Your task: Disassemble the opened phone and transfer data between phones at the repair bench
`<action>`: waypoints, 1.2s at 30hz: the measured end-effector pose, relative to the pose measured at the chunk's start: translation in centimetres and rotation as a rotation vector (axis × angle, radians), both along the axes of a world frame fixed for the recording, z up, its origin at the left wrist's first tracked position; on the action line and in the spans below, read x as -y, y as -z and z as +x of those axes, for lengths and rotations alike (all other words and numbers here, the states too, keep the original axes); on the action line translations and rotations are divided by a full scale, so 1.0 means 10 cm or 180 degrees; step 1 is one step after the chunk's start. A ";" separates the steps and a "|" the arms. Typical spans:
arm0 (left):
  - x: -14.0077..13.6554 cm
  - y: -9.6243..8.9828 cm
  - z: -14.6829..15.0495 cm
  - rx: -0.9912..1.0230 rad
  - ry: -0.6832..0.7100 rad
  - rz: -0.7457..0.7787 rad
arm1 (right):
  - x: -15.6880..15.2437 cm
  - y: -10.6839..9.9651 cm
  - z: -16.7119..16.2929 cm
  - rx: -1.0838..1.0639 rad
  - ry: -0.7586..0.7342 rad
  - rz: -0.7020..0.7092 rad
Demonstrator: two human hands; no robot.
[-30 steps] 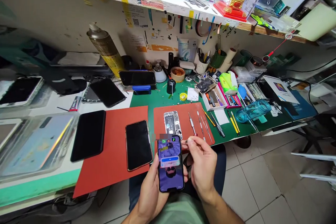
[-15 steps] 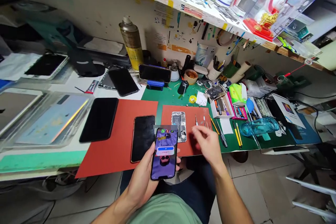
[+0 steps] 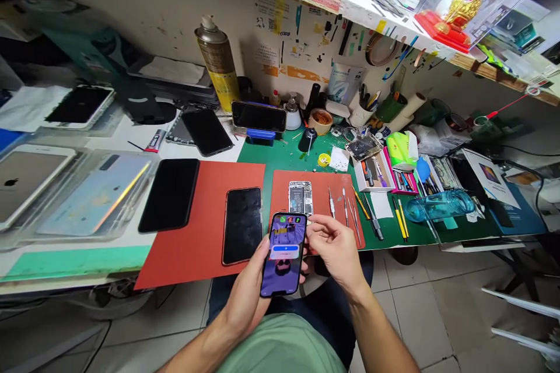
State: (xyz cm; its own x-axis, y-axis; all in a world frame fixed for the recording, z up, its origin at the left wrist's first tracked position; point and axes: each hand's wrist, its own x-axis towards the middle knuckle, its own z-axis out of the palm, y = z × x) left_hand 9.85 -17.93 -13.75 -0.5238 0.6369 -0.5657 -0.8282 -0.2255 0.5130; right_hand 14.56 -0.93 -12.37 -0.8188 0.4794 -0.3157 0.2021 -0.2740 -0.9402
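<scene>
My left hand [image 3: 245, 294] holds a phone [image 3: 283, 253] with a lit purple screen, upright over my lap at the bench's front edge. My right hand [image 3: 336, 247] is right beside it, thumb and forefinger pinched at the phone's upper right edge. Whether something small sits between those fingertips is unclear. Just beyond the hands, an opened phone [image 3: 300, 197] with its insides showing lies on a small red mat [image 3: 324, 183]. Thin metal tools [image 3: 345, 205] lie in a row to the right of it.
Two dark phones [image 3: 242, 224] [image 3: 170, 193] lie on a larger red mat [image 3: 205, 256]. A phone on a blue stand [image 3: 259, 116], a spray can [image 3: 216, 61], tool trays [image 3: 371, 169] and a lying blue bottle [image 3: 440, 205] crowd the green mat [image 3: 280, 154]. Tablets lie left.
My right hand reached out over the small red mat half a second ago and has come back to the lit phone's top right edge. The left hand kept hold of the phone.
</scene>
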 end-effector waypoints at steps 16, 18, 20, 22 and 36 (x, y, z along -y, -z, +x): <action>-0.10 0.02 0.11 -0.0131 -0.0542 -0.0070 | 0.12 0.00 -0.05 0.0135 0.0503 0.0070; -0.10 0.01 0.09 -0.0044 -0.0493 0.0001 | 0.09 0.00 -0.05 0.0105 0.0402 -0.0254; -0.08 0.01 0.07 0.0046 -0.0394 0.0052 | 0.05 -0.02 -0.06 0.0098 0.0302 -0.0494; -0.05 0.03 0.06 0.0115 -0.0331 0.0073 | 0.04 -0.03 -0.06 0.0106 0.0238 -0.0571; 0.19 0.09 -0.03 0.0225 -0.0602 -0.0204 | -0.94 0.12 -0.49 0.0747 0.0042 0.2077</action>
State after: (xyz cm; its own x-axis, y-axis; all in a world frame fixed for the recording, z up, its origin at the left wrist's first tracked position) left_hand 9.54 -19.82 -14.63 -0.5881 0.4926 -0.6414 -0.8087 -0.3492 0.4733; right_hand 9.66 8.48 -13.60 -0.7569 0.6410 -0.1275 0.4208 0.3288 -0.8455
